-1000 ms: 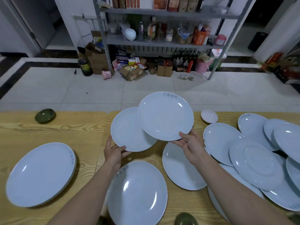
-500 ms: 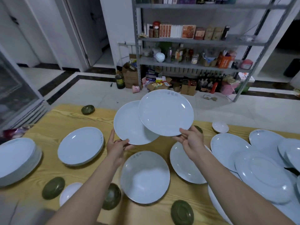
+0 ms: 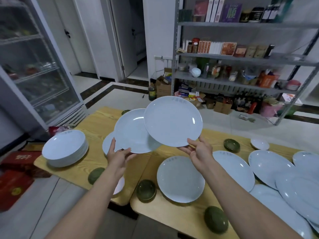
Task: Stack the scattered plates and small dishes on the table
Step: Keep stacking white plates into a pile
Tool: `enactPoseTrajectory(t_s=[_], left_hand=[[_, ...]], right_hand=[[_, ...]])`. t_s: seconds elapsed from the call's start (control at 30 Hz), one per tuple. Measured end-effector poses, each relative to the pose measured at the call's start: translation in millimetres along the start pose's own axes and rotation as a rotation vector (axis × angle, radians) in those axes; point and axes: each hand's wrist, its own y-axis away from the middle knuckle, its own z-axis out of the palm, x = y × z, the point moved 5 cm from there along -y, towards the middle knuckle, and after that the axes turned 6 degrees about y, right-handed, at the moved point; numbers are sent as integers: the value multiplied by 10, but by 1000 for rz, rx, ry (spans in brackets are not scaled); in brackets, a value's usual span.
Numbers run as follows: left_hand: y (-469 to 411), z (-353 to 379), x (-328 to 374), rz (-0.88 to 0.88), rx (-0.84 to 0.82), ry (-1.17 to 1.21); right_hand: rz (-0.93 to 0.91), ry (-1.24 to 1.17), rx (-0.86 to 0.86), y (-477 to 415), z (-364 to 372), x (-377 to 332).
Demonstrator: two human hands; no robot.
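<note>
My left hand [image 3: 119,156] grips the near rim of a pale blue plate [image 3: 131,130], held above the wooden table [image 3: 96,125]. My right hand [image 3: 198,152] pinches the rim of a second pale blue plate [image 3: 172,120], which overlaps the first from the right. A stack of plates [image 3: 65,149] stands at the table's left end. Another plate [image 3: 107,145] lies partly hidden under the held ones. Single plates lie at centre [image 3: 180,179] and right [image 3: 233,169], with several overlapping ones at far right [image 3: 293,187]. Small green dishes [image 3: 146,190] [image 3: 215,219] [image 3: 231,145] and a small white dish [image 3: 259,144] are scattered about.
A glass-door fridge [image 3: 34,69] stands to the left. Metal shelves [image 3: 241,57] with boxes and bottles line the back wall. Red boxes [image 3: 15,183] sit on the floor by the table's left end. Another green dish [image 3: 95,175] lies near the front edge.
The view has swung left, bringing the plate stack and the fridge into sight. Both hands still hold their plates, carried leftward toward the stack.
</note>
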Motion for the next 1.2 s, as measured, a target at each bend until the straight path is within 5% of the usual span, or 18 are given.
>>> enactPoseTrajectory(t_s=[0.4, 1.2], left_hand=[[-191, -987, 357, -106, -16, 22], [-1519, -1044, 209, -225, 102, -113]], right_hand=[[17, -16, 43, 338, 683, 812], [61, -9, 93, -889, 1036, 1138]])
